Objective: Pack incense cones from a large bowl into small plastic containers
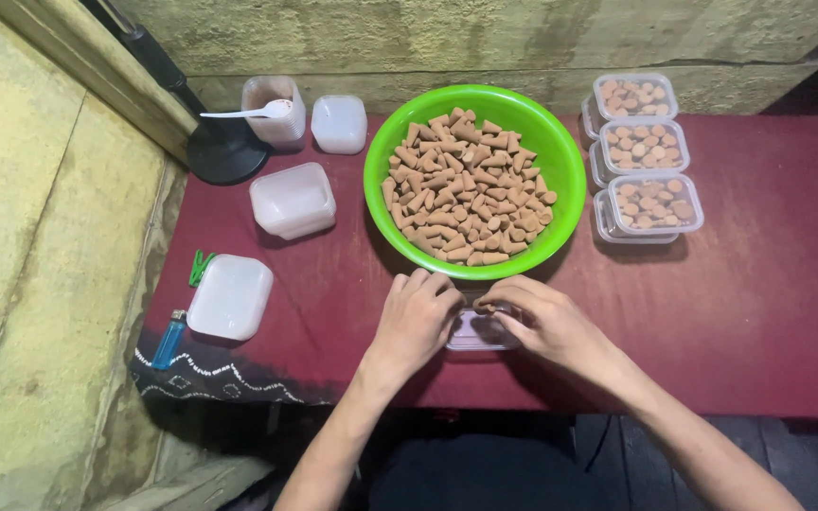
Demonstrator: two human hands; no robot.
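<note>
Brown cones were pinched by both hands and best stood upright, packed tightly, in the box.

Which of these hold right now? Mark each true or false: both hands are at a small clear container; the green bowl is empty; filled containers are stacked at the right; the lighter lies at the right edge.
1. Both the left hand and right hand are at the small clear container: true.
2. The green bowl is empty: false, it holds many brown incense cones.
3. Filled containers stand stacked at the right: true.
4. The blue lighter lies at the right edge: false, it lies at the left, beside a white lid.
</note>
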